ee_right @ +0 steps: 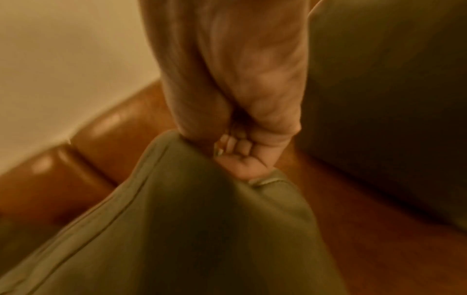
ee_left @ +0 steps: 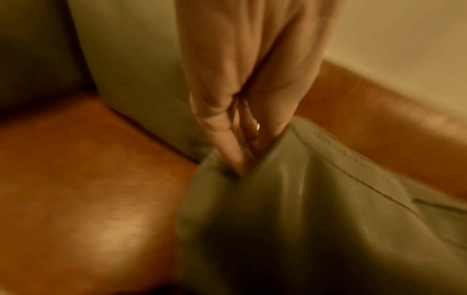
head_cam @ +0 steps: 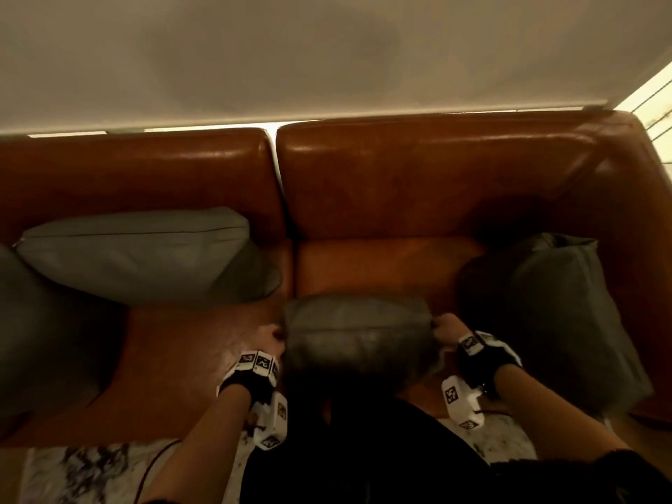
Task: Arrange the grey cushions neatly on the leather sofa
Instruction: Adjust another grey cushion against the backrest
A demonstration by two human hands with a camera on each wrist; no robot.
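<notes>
Held cushion [head_cam: 358,332] over sofa [head_cam: 400,183] seat front; second cushion [head_cam: 138,249] left, third cushion [head_cam: 560,303] right.

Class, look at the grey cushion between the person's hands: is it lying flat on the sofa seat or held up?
Held up: the left hand and right hand each grip an upper corner of the grey cushion.

Pale wall [head_cam: 327,49]; mottled rug [head_cam: 80,471] below.

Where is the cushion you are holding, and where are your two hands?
held cushion [head_cam: 356,332], head view, its top face.
left hand [head_cam: 267,338], head view, its back.
right hand [head_cam: 445,329], head view, its knuckles.
</notes>
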